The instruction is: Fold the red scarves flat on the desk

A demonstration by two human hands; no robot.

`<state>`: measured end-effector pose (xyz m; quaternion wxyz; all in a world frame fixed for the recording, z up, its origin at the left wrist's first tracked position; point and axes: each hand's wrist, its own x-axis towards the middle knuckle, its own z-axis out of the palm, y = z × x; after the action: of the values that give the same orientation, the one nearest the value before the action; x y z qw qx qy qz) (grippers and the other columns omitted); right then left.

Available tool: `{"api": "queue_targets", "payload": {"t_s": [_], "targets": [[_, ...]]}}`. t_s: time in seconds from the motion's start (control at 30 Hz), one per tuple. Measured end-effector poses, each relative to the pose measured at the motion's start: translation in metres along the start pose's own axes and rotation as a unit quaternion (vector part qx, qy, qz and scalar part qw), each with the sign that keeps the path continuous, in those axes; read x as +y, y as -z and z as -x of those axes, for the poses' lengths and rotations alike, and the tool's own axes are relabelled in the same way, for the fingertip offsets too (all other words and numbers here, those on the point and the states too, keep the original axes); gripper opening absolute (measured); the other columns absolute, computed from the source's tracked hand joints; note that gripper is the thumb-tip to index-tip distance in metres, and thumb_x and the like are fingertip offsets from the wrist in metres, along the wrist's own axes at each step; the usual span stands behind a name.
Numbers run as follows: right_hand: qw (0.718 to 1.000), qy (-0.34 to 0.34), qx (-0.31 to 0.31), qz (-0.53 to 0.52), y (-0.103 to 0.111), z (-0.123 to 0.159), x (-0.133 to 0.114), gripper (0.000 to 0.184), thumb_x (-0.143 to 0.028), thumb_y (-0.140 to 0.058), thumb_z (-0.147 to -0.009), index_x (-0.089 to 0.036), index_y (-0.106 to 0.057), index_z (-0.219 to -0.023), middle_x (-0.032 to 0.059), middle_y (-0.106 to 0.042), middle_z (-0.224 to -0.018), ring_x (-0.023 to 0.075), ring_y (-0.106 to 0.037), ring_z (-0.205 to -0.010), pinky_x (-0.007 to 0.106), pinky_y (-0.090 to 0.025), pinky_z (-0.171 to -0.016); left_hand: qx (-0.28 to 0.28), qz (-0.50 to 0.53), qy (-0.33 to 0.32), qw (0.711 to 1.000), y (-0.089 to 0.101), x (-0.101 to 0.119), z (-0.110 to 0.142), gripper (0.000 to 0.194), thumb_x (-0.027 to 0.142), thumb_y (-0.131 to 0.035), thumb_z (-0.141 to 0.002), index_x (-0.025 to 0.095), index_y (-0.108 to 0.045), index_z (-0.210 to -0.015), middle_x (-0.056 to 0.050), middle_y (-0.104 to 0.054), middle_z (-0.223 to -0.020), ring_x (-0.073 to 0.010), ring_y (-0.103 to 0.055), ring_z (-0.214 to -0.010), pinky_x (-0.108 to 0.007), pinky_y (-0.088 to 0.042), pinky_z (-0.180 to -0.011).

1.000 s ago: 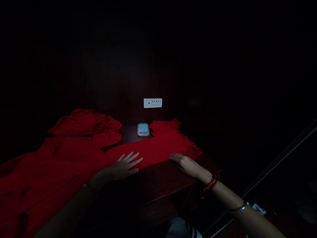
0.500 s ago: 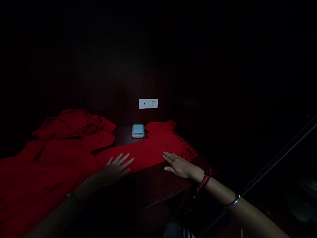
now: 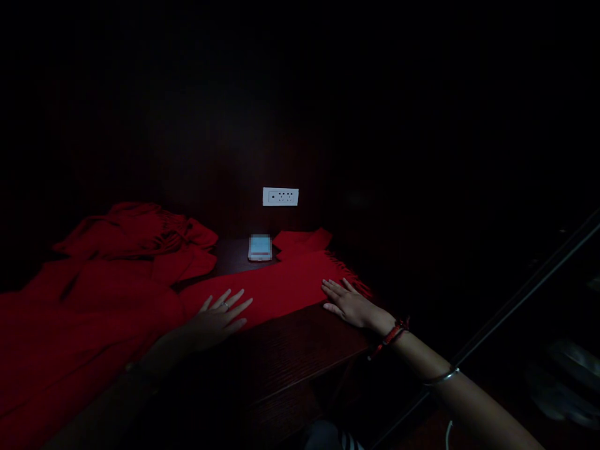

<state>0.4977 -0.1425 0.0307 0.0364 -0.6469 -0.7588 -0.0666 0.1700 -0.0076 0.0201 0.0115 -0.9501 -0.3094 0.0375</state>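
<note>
A red scarf [image 3: 281,284] with a fringed right end lies spread along a dark wooden desk [image 3: 300,344]. My left hand [image 3: 218,319] rests on its near edge, fingers spread, a ring on one finger. Near the fringe, my right hand [image 3: 349,303] lies flat over the scarf's front edge, its fingers stretched out and the thumb towards the desk. Neither hand grips anything. Towards the left, the red cloth widens into loose folds, with a crumpled red heap [image 3: 140,231] behind it; where one piece ends and another begins I cannot tell.
A small pale box-like object [image 3: 260,248], blurred on top, stands behind the scarf. On the dark wall is a white socket panel [image 3: 280,197]. The desk's front edge runs below my hands. The room is very dim.
The view has shifted slightly to the right. My right hand has spread its fingers and slid right along the scarf towards the fringe. My left hand stays spread on the scarf.
</note>
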Motion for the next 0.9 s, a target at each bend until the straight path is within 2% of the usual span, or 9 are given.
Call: {"api": "queue_targets", "payload": {"t_s": [0.1, 0.17, 0.27, 0.37, 0.57, 0.7, 0.8, 0.9], "targets": [[0.999, -0.023, 0.021, -0.01, 0.003, -0.005, -0.024, 0.064, -0.051, -0.023, -0.086, -0.007, -0.029, -0.131, 0.0184, -0.028, -0.135, 0.0254, -0.02, -0.126, 0.049, -0.011, -0.103, -0.014, 0.011, 0.013, 1.0, 0.005, 0.005, 0.001, 0.05, 0.046, -0.025, -0.086, 0.031, -0.017, -0.134, -0.004, -0.012, -0.141, -0.0306, -0.011, -0.128, -0.055, -0.016, -0.096], [0.997, 0.044, 0.022, -0.055, 0.007, -0.012, -0.053, 0.062, -0.05, -0.022, -0.087, -0.009, -0.023, -0.134, 0.0157, -0.024, -0.137, 0.0222, -0.017, -0.128, 0.046, -0.012, -0.104, -0.019, 0.022, 0.026, 0.999, 0.007, 0.007, 0.002, 0.053, 0.047, -0.026, -0.086, 0.028, -0.016, -0.135, -0.005, -0.013, -0.141, -0.0299, -0.01, -0.128, -0.055, -0.014, -0.097], [0.979, 0.165, -0.02, -0.12, 0.01, -0.023, -0.096, 0.06, -0.048, -0.021, -0.088, -0.013, -0.015, -0.136, 0.0116, -0.02, -0.139, 0.0183, -0.014, -0.128, 0.041, -0.012, -0.105, -0.019, 0.04, 0.036, 0.998, 0.008, 0.009, 0.003, 0.058, 0.05, -0.024, -0.085, 0.024, -0.014, -0.136, -0.006, -0.013, -0.141, -0.0278, -0.009, -0.128, -0.053, -0.012, -0.099], [0.971, 0.187, -0.051, -0.138, 0.008, -0.026, -0.109, 0.058, -0.048, -0.019, -0.088, -0.014, -0.015, -0.136, 0.0102, -0.018, -0.14, 0.0181, -0.013, -0.129, 0.04, -0.012, -0.105, -0.019, 0.046, 0.035, 0.998, 0.008, 0.008, 0.003, 0.062, 0.054, -0.022, -0.084, 0.021, -0.014, -0.136, -0.007, -0.013, -0.141, -0.0264, -0.009, -0.129, -0.051, -0.011, -0.1], [0.987, 0.092, -0.067, -0.112, -0.001, -0.006, -0.067, 0.063, -0.05, -0.021, -0.087, -0.011, -0.017, -0.135, 0.0128, -0.017, -0.14, 0.0203, -0.013, -0.128, 0.041, -0.015, -0.105, -0.023, 0.054, 0.026, 0.998, 0.005, 0.006, 0.004, 0.066, 0.056, -0.022, -0.083, 0.018, -0.013, -0.136, -0.008, -0.012, -0.141, -0.0269, -0.008, -0.129, -0.051, -0.009, -0.1], [0.991, 0.065, -0.048, -0.109, 0.007, -0.005, -0.042, 0.063, -0.052, -0.024, -0.086, -0.012, -0.021, -0.135, 0.0121, -0.02, -0.139, 0.0201, -0.016, -0.128, 0.038, -0.018, -0.105, -0.043, 0.068, 0.022, 0.996, 0.015, 0.008, 0.01, 0.066, 0.056, -0.022, -0.083, 0.018, -0.014, -0.136, -0.009, -0.01, -0.141, -0.0277, -0.006, -0.129, -0.051, -0.011, -0.099], [0.991, 0.078, -0.007, -0.105, 0.028, -0.035, -0.023, 0.059, -0.048, -0.03, -0.086, -0.012, -0.028, -0.132, 0.0121, -0.029, -0.136, 0.0199, -0.025, -0.125, 0.035, -0.024, -0.102, -0.063, 0.078, 0.0, 0.995, 0.037, 0.005, 0.003, 0.069, 0.059, -0.027, -0.08, 0.019, -0.017, -0.135, -0.01, -0.01, -0.141, -0.0285, -0.009, -0.128, -0.049, -0.015, -0.099], [0.995, 0.082, 0.003, -0.063, 0.048, -0.088, 0.0, 0.044, -0.036, -0.038, -0.086, -0.012, -0.044, -0.122, 0.0124, -0.047, -0.124, 0.0198, -0.045, -0.112, 0.03, -0.036, -0.094, -0.048, 0.064, 0.013, 0.997, 0.064, -0.004, -0.023, 0.066, 0.054, -0.033, -0.08, 0.017, -0.024, -0.133, -0.012, -0.017, -0.139, -0.0284, -0.017, -0.127, -0.044, -0.021, -0.099]]}}
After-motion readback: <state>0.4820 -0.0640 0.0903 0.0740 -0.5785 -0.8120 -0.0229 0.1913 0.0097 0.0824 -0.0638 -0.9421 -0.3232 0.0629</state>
